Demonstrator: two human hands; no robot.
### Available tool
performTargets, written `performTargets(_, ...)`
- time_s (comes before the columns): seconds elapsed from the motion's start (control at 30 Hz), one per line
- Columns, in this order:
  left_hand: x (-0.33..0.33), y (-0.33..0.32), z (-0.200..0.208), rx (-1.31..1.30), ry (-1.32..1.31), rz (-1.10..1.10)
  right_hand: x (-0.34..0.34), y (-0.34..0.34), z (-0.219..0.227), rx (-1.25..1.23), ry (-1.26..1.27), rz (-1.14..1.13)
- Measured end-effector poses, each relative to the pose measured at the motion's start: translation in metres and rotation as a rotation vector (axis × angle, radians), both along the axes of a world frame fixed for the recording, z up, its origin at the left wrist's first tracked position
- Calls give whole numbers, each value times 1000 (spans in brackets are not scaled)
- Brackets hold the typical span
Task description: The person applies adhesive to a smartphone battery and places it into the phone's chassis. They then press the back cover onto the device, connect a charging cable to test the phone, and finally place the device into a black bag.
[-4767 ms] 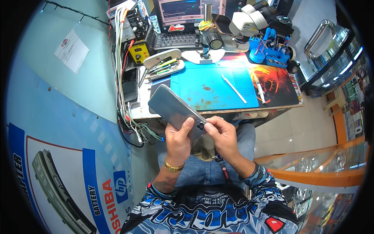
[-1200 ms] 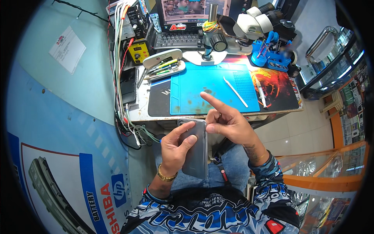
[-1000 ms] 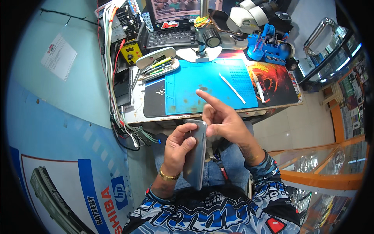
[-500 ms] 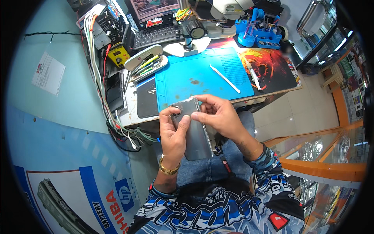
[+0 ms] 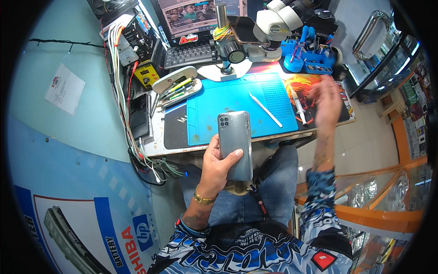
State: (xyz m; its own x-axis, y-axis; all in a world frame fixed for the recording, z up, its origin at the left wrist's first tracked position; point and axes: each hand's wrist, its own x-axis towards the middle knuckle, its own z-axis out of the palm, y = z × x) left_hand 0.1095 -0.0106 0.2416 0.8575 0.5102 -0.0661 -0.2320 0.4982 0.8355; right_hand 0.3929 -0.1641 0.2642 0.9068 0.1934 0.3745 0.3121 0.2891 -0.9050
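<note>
A grey smartphone [image 5: 236,137] is gripped in my left hand [image 5: 219,162], its back and square camera block facing me. Its shiny edges look like a clear case. My thumb lies across its back, and the fingers behind it are mostly hidden. Out to the right, my right hand [image 5: 327,100] is raised over the mat's far right part, near a syringe [image 5: 299,108]. Motion smears its fingers, so I cannot make out anything in them. A white pen-like tool [image 5: 266,110] lies on the blue work mat [image 5: 214,102] beyond the phone.
At the back stand a microscope [image 5: 233,55], a laptop [image 5: 189,55] and a blue tool holder [image 5: 315,64]. An opened case of tools [image 5: 180,86] sits at the left, beside hanging cables [image 5: 119,91]. A glass display counter [image 5: 365,192] is on the right.
My right hand has left the phone and swung out to the upper right. My left hand now holds the phone alone, lower along its side. The view has shifted slightly.
</note>
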Motion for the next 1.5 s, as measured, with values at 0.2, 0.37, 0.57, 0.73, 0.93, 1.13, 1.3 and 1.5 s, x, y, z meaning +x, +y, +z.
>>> performTargets(0.2, 14, 1, 3, 14, 49, 8, 223, -83, -28, -473, -131, -863)
performTargets(0.37, 16, 8, -7, -259, -4, -145, 315, -122, -52, -818, -78, -511)
performTargets(0.57, 10, 11, -20, -456, -137, -213, 320, -116, -35, -556, 290, -259)
performTargets(0.73, 5, 11, -22, -431, -143, -166, 334, -111, -33, -431, 260, -120)
performTargets(0.93, 2, 14, -37, -258, -42, -40, 351, -123, -38, -571, 153, -520)
performTargets(1.13, -8, 15, -37, -150, -65, -37, 295, -123, -35, -252, 354, -318)
performTargets(1.3, -19, 9, -17, -60, 37, 51, 284, -109, -47, -1238, -348, -918)
performTargets(1.5, -21, 11, 1, 84, 68, 207, 203, -90, -24, -437, -180, -540)
